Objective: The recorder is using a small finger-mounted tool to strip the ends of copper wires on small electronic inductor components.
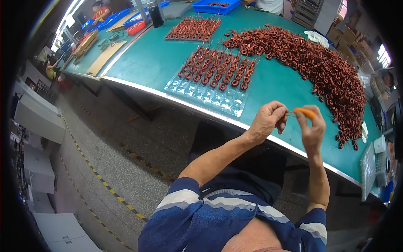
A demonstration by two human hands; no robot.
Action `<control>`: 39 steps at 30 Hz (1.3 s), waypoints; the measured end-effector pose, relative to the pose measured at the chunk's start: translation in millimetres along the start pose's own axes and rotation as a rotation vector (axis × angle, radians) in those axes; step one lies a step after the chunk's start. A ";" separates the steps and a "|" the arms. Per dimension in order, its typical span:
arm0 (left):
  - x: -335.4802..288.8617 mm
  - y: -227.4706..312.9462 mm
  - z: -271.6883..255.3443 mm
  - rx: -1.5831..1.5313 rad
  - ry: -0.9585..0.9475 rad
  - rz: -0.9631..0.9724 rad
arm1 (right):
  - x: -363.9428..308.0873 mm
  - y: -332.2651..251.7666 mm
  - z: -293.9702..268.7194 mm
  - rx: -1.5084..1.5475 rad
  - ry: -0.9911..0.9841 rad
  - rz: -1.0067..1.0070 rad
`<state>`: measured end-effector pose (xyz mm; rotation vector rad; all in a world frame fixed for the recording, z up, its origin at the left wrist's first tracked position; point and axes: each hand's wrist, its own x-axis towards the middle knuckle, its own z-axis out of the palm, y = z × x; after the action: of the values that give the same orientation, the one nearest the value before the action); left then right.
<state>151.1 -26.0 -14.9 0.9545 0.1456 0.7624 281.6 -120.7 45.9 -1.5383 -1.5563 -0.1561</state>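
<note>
Over the table's front edge, my left hand (268, 119) is closed, its thumb and fingertips pinched together. Thin red wire (290, 113) sticks out of that pinch; whatever it belongs to is hidden by the fingers. Close by on the right, my right hand (311, 128) wraps round an orange-handled hand tool (305, 112), somewhat blurred, its end directed at the wire. Left of my hands lies a clear plastic tray (203, 93) with rows of red-brown ring coils (216, 73); its front pockets hold none. A big heap of loose ring coils (310, 63) spreads to the right.
Another filled tray of coils (193, 28) sits farther back on the green table (142, 67). A blue bin (216, 6), a red basket (135, 28) and a white cloth (316, 38) are there too. Clear trays (368, 170) stand at the right end. Other people work beyond.
</note>
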 end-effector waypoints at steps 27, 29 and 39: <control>-11.5 8.0 -30.2 0.457 -0.011 0.113 | -11.8 18.1 51.8 0.679 0.000 0.584; -12.1 11.1 -34.1 0.296 -0.056 -0.037 | -14.0 20.1 54.3 0.603 0.011 0.556; -16.1 6.0 -44.6 0.276 -0.152 -0.298 | -19.5 25.9 53.5 0.940 -0.090 0.782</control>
<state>116.8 -3.9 -39.8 1.2167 0.2584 0.3982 273.1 -94.7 -10.4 -1.2364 -0.7612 0.9573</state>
